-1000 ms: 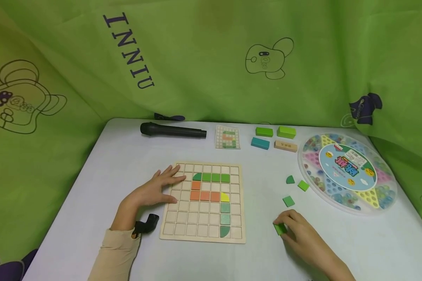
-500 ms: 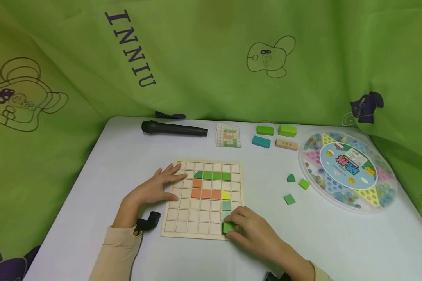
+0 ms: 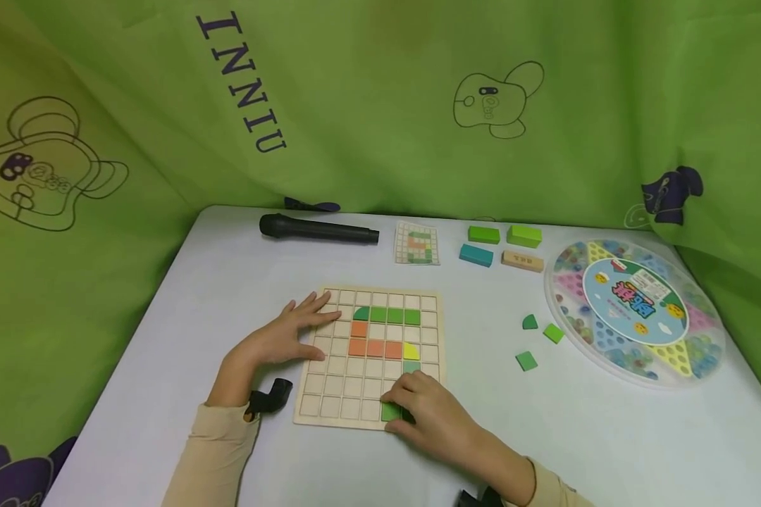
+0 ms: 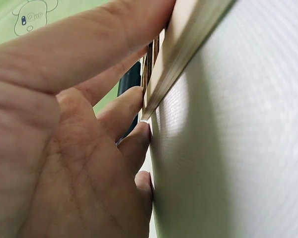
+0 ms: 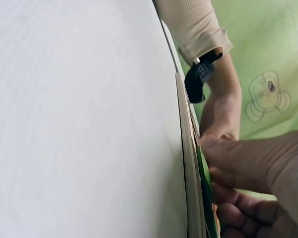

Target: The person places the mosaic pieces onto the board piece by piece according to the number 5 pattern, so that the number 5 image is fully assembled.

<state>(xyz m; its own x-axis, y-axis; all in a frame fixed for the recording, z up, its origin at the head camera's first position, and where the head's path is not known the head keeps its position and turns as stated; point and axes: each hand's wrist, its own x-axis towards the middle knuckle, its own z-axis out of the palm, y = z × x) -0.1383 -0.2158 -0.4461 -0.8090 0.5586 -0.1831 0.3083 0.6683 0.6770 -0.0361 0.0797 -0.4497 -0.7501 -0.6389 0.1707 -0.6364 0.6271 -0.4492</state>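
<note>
A wooden grid board (image 3: 350,387) lies on the table, with orange, yellow and green tiles set in some of its cells. My left hand (image 3: 281,343) rests at the board's left side, fingers spread over its edge; the left wrist view shows the thumb against the wooden rim (image 4: 181,44). Between thumb and fingertips, my right hand (image 3: 442,417) pinches a green square tile (image 3: 390,412) at a front-row cell. That hand covers most of the dark green quarter-round tile beside it and the cells just behind. In the right wrist view the green tile (image 5: 204,171) sits at board level under the thumb.
Three loose green tiles (image 3: 526,361) lie right of the board, near a round marble game box (image 3: 634,303). Behind the board are a small pattern card (image 3: 416,243), several blocks (image 3: 476,255) and a black microphone (image 3: 320,229). A green curtain (image 3: 380,105) hangs behind the table.
My right hand has carried the green square tile leftward from the table onto the board's front row, past the quarter-round tile. The left hand has kept its place on the board.
</note>
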